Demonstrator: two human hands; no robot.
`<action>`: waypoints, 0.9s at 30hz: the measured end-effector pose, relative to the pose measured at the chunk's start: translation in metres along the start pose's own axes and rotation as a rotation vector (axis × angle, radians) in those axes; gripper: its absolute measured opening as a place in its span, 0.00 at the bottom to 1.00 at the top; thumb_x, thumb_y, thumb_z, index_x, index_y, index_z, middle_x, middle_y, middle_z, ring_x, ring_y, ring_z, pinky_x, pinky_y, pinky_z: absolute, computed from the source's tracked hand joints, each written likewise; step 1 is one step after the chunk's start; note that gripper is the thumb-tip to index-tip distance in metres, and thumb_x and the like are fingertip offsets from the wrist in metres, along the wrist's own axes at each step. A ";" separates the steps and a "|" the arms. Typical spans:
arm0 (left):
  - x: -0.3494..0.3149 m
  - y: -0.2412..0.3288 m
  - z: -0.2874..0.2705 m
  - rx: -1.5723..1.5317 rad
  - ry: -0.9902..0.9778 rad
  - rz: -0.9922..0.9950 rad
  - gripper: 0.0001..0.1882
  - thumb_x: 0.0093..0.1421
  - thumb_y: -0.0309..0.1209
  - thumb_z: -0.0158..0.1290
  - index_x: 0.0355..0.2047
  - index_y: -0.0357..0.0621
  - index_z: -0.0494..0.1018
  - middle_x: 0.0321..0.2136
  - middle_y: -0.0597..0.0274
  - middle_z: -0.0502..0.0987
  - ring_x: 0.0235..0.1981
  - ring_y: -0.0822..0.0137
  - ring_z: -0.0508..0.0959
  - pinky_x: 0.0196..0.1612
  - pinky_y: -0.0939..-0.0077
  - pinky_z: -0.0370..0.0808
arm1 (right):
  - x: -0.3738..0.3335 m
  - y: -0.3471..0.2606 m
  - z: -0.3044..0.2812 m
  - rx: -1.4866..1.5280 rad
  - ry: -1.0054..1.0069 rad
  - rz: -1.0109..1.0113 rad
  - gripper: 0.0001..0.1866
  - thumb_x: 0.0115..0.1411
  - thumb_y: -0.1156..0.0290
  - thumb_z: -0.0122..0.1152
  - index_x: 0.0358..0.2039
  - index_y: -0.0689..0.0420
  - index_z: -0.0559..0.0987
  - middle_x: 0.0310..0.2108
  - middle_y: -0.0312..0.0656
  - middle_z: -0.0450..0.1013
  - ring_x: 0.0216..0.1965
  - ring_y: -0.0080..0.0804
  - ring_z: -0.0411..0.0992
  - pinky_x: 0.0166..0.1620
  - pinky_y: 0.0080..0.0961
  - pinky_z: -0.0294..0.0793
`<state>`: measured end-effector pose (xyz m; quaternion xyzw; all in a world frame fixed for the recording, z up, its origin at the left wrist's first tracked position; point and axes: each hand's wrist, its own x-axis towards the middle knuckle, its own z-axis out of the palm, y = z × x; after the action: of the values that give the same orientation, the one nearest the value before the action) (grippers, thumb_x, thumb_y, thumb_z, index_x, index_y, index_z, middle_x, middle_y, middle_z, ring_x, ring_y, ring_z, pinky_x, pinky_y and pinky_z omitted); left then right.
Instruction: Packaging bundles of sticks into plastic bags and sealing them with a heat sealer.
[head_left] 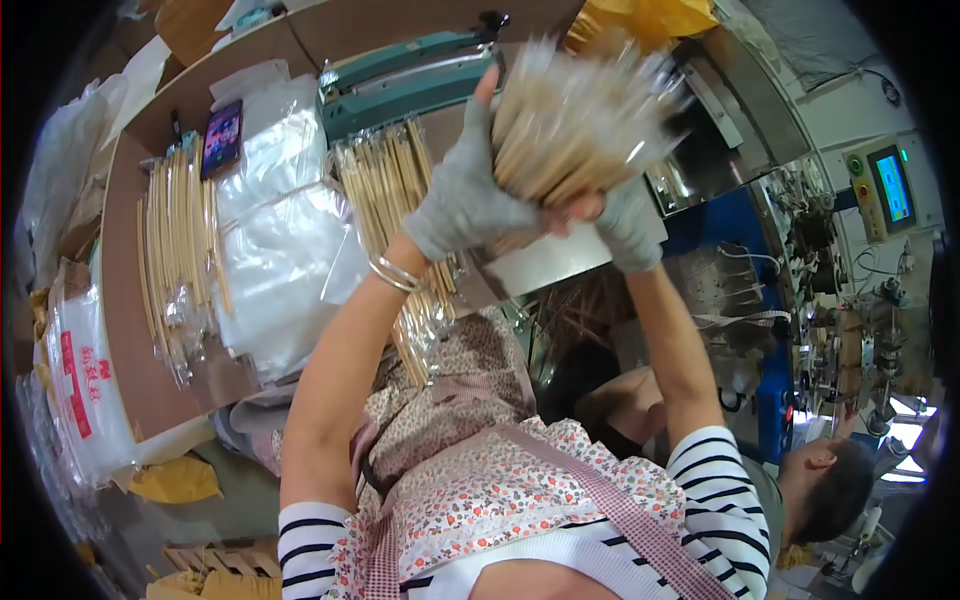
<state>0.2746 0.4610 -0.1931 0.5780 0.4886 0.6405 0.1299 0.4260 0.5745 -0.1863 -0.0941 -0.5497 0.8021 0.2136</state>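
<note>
Above the front edge of a brown counter (225, 392), a thick bundle of thin tan sticks in clear plastic wrapping (575, 125) is held up at a tilt, its upper end blurred. Two hands in grey gloves with bare fingertips clasp its lower part between them: the left hand (465, 190) presses along its left side, thumb pointing up, while the right hand (630, 225) closes in at its lower right. Blur hides how far each finger curls.

Beneath the hands shows a flat, silvery metal surface (550, 265). Near the left forearm lies a pile of wrapped tan sticks (385, 175), partly overhanging the counter's edge. Left of it sit stacked clear plastic bags (285, 245), then another row of wrapped sticks (175, 240), with a dark-framed phone with a lit screen (222, 138) between their upper ends. A long teal device (400, 85) stands behind the pile. At lower right, another person (825, 490) is partly visible.
</note>
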 end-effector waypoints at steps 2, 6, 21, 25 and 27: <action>-0.014 -0.017 0.003 0.008 -0.126 -0.231 0.73 0.24 0.41 0.75 0.64 0.44 0.36 0.54 0.49 0.65 0.57 0.56 0.64 0.59 0.67 0.62 | -0.005 0.017 0.004 -0.236 0.077 -0.391 0.62 0.30 0.77 0.79 0.63 0.61 0.46 0.48 0.48 0.66 0.41 0.34 0.70 0.33 0.28 0.77; -0.017 -0.034 0.011 -0.170 -0.115 -0.131 0.71 0.26 0.39 0.75 0.64 0.46 0.36 0.54 0.52 0.65 0.57 0.57 0.64 0.60 0.66 0.60 | -0.009 0.012 0.022 -0.211 0.014 -0.319 0.49 0.38 0.66 0.77 0.58 0.62 0.59 0.51 0.40 0.65 0.51 0.30 0.64 0.52 0.27 0.67; -0.150 0.072 -0.011 0.032 -0.078 -0.705 0.59 0.42 0.54 0.63 0.60 0.28 0.45 0.47 0.35 0.68 0.53 0.50 0.69 0.57 0.69 0.64 | -0.006 0.051 0.078 -0.059 -0.346 0.392 0.21 0.44 0.65 0.68 0.38 0.59 0.73 0.38 0.41 0.72 0.39 0.29 0.71 0.45 0.24 0.72; -0.161 0.086 -0.087 0.213 -0.009 -0.906 0.49 0.45 0.55 0.62 0.55 0.30 0.56 0.48 0.36 0.67 0.51 0.55 0.69 0.55 0.65 0.64 | -0.005 0.059 0.081 -0.026 -0.369 0.436 0.13 0.46 0.68 0.67 0.30 0.57 0.73 0.29 0.36 0.72 0.32 0.24 0.71 0.37 0.21 0.72; -0.178 0.072 -0.100 0.718 0.214 -0.611 0.35 0.44 0.49 0.64 0.44 0.34 0.68 0.41 0.44 0.69 0.43 0.56 0.71 0.46 0.63 0.68 | -0.008 0.062 0.081 -0.106 -0.339 0.392 0.14 0.45 0.67 0.67 0.30 0.57 0.73 0.28 0.35 0.72 0.31 0.23 0.71 0.37 0.20 0.72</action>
<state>0.2698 0.2479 -0.2322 0.3473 0.8369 0.4198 0.0535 0.3868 0.4835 -0.2138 -0.0740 -0.5902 0.8025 -0.0461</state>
